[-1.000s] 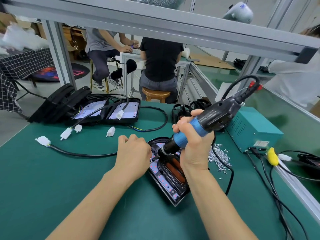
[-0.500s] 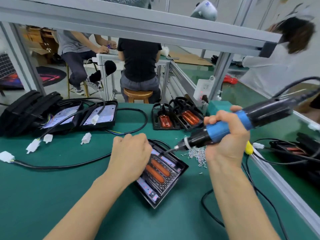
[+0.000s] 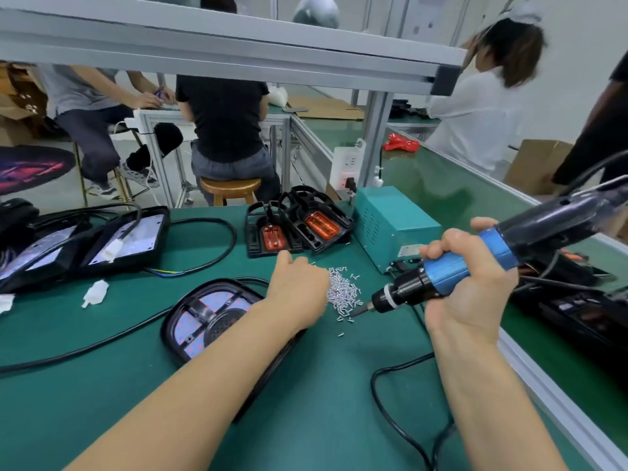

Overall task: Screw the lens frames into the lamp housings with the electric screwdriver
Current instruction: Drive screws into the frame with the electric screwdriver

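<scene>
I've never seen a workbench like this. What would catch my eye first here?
Probably the blue-and-black electric screwdriver, gripped in the right hand on the right, its tip pointing at a heap of small silver screws mid-table. The left hand reaches into that heap, its forearm crossing the lamp housing lying in front. Behind the heap, lens frames with bright orange inserts sit beside a teal box.

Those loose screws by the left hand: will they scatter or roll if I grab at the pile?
Probably yes. The screws lie in a loose heap on the smooth green mat, with strays already spread toward the screwdriver tip, so a sweep of the left hand likely scatters them. They look tiny and light; pinching one should be fiddly.
</scene>
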The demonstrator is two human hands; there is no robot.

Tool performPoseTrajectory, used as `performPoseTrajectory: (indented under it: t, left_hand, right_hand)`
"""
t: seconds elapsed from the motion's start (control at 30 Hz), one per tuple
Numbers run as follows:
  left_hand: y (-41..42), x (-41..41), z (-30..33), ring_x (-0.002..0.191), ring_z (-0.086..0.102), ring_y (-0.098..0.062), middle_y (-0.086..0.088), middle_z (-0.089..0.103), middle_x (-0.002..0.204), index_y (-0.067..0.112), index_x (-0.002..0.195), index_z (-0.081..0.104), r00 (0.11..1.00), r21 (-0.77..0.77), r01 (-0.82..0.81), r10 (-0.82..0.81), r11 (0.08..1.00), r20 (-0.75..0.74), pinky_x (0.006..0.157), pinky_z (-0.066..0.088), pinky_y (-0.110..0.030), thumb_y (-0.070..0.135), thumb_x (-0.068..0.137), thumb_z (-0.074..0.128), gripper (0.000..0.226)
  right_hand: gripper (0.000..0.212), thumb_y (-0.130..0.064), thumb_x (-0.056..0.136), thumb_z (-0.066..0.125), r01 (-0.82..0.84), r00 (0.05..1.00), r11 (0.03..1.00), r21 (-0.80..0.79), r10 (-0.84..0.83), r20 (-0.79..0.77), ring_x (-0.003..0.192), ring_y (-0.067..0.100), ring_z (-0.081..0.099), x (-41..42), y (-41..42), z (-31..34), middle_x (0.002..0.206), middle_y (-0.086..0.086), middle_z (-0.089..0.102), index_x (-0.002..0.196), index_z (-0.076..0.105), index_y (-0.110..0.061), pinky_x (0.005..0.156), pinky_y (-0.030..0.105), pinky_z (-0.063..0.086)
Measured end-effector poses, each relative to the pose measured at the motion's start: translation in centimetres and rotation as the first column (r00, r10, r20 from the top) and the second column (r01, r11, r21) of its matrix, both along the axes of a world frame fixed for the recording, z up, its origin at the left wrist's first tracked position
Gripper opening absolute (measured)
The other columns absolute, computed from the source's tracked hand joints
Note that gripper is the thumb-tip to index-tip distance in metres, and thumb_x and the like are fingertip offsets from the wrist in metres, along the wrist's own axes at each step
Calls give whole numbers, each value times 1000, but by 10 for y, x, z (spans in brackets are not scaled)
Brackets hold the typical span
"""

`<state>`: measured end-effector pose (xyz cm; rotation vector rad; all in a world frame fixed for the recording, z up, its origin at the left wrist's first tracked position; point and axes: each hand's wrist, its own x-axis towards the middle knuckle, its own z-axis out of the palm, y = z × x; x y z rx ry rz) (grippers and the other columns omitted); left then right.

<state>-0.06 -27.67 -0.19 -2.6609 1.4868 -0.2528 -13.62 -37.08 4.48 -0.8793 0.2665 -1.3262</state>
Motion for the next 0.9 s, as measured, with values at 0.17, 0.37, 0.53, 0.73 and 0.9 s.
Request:
performPoseTrajectory:
  t: [0.17,0.37,0.53,0.73,0.9]
  left_hand:
    - [4,21,-6,97,50,-23,-1,71,94,18,71,59,987,83,-131,138,988,-81,83,23,-37,12,82,59,14]
    - [-2,29,-7,90,56,-18,6,72,87,24,81,73,955,-1,-205,200,979,-219,78,18,-34,12,77,67,14]
    - [-8,26,-11,83,56,-20,4,71,86,27,73,59,961,58,-169,178,984,-213,78,18,-35,15,78,69,16]
    - [-10,23,-11,71,45,-26,-3,58,77,18,65,41,977,41,-127,132,991,-165,97,27,-38,0,81,44,25]
    - [23,21,14,74,62,-13,3,70,75,20,72,67,679,-469,-269,-180,841,-712,73,44,-25,14,84,67,14]
  right_hand:
    - [26,0,67,58,-10,1000,1000,2,10,-30,47,17,51,0,-1,-6,53,-2,51,87,49,-15,56,26,45]
    - [28,0,66,59,-41,998,999,-21,40,-51,52,24,50,4,0,-11,52,3,52,88,49,-14,64,34,45]
    - [29,0,65,59,-44,998,999,-25,43,-52,52,25,50,4,0,-14,51,6,52,88,49,-14,62,32,45]
    - [28,1,66,58,-46,998,999,-23,45,-43,49,21,50,4,4,-11,51,1,52,88,49,-15,58,29,45]
    - [26,1,69,54,-129,989,991,18,127,77,47,17,47,-3,7,1,56,1,46,87,50,-17,61,29,47]
